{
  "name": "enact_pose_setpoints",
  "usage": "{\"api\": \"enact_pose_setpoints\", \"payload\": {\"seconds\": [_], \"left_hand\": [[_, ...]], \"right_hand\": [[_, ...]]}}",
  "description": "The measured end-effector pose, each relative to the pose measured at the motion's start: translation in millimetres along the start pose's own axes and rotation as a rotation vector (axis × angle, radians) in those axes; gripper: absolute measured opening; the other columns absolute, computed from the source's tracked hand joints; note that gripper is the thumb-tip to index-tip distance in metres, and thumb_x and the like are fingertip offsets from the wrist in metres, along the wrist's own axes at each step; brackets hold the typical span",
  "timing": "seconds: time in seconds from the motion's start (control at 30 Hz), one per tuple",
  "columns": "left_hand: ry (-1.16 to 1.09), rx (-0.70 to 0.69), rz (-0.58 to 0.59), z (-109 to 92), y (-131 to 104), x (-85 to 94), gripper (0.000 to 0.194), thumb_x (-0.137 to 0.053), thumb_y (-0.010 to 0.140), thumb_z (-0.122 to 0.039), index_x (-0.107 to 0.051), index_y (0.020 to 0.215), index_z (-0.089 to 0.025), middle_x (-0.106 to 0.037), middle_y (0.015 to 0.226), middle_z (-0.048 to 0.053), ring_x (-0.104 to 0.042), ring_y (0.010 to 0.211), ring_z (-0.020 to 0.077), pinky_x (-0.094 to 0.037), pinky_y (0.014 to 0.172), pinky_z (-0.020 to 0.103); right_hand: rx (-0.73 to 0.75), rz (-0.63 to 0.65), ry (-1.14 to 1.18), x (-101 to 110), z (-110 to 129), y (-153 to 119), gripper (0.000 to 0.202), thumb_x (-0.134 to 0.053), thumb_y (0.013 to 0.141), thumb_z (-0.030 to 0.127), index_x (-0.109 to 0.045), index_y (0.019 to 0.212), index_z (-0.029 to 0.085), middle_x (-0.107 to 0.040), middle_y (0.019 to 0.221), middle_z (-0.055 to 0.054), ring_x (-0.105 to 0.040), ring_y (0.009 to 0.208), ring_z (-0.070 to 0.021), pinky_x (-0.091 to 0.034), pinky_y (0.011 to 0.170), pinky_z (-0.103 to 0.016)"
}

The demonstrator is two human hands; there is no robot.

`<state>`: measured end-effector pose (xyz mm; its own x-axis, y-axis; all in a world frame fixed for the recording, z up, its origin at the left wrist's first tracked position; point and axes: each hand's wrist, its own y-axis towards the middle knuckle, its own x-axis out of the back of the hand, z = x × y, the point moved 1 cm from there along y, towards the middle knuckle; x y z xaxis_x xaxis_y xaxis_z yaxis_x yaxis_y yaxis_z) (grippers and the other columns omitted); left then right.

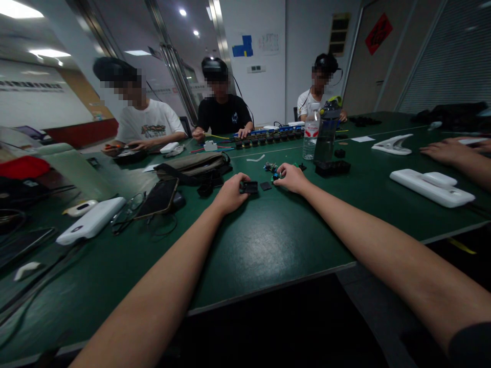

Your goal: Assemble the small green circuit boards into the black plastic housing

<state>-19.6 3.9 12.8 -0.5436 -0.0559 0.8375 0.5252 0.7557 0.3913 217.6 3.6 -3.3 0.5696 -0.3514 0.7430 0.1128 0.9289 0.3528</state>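
My left hand (232,193) is closed on a small black open-topped plastic case (251,187), just above the green table. To its right lies a flat dark square piece (265,186). My right hand (292,178) reaches in from the other side, its thumb and fingers pinched on a small blue-and-green electronic part (275,178). Beyond those fingertips sits a little cluster of loose blue and silver parts (270,167), too small to make out singly. My fingers partly cover both held things.
Left of my hands are a grey-brown bag (195,166), a phone (158,198) and a white power bank (91,220). A black tray (333,167), a water bottle (310,135) and a white device (431,188) stand to the right. Several people sit around the table (264,250).
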Motion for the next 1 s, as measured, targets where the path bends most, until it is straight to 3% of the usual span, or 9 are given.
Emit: {"api": "enact_pose_setpoints", "payload": {"seconds": [0.1, 0.2, 0.37, 0.53, 0.67, 1.0], "left_hand": [[0.001, -0.001, -0.004, 0, 0, -0.2, 0.031, -0.062, 0.071, -0.015, -0.057, 0.101, -0.021, -0.066, 0.104, 0.005, -0.063, 0.098, 0.0214, -0.051, 0.092, 0.036], [0.005, -0.001, -0.006, 0, -1, -0.6, 0.032, -0.062, 0.071, -0.014, -0.058, 0.102, -0.020, -0.066, 0.105, 0.006, -0.063, 0.099, 0.0217, -0.050, 0.093, 0.036], [0.007, -0.003, -0.006, 1, 0, -1.2, 0.032, -0.062, 0.071, -0.015, -0.058, 0.102, -0.020, -0.066, 0.106, 0.007, -0.063, 0.100, 0.0226, -0.050, 0.093, 0.037], [0.016, 0.002, -0.002, 2, 1, -1.4, 0.033, -0.063, 0.071, -0.015, -0.058, 0.103, -0.020, -0.066, 0.106, 0.007, -0.063, 0.101, 0.0234, -0.050, 0.093, 0.038], [0.018, 0.008, 0.002, 2, 0, -1.1, 0.033, -0.063, 0.071, -0.016, -0.058, 0.103, -0.020, -0.066, 0.106, 0.007, -0.063, 0.101, 0.0235, -0.050, 0.093, 0.038], [0.021, -0.002, -0.006, 3, 0, -1.5, 0.032, -0.063, 0.070, -0.017, -0.058, 0.102, -0.021, -0.066, 0.105, 0.006, -0.063, 0.102, 0.0236, -0.050, 0.094, 0.038]], "right_hand": [[0.112, -0.090, -0.011, 4, 9, -3, 0.033, -0.077, 0.071, 0.025, -0.069, 0.102, 0.019, -0.065, 0.099, -0.007, -0.061, 0.098, -0.0243, -0.048, 0.092, -0.039], [0.265, -0.114, 0.019, 10, 21, -7, 0.024, -0.071, 0.076, 0.019, -0.071, 0.100, 0.018, -0.065, 0.105, -0.009, -0.061, 0.100, -0.0234, -0.047, 0.095, -0.038], [0.394, 0.131, -0.058, 6, 36, -16, 0.019, -0.067, 0.081, 0.015, -0.076, 0.097, 0.015, -0.070, 0.101, -0.009, -0.064, 0.086, -0.0184, -0.048, 0.091, -0.032], [0.430, 0.263, -0.189, -3, 35, -18, 0.030, -0.071, 0.080, 0.020, -0.077, 0.110, 0.021, -0.074, 0.109, -0.010, -0.066, 0.105, -0.0242, -0.047, 0.098, -0.034], [0.462, 0.329, -0.205, -5, 34, -17, 0.024, -0.069, 0.083, 0.023, -0.080, 0.104, 0.026, -0.076, 0.111, -0.005, -0.068, 0.108, -0.0239, -0.049, 0.095, -0.031], [0.450, 0.291, -0.169, -3, 35, -18, 0.014, -0.071, 0.079, 0.017, -0.076, 0.092, 0.021, -0.077, 0.100, -0.006, -0.070, 0.097, -0.0221, -0.048, 0.088, -0.029]]}}
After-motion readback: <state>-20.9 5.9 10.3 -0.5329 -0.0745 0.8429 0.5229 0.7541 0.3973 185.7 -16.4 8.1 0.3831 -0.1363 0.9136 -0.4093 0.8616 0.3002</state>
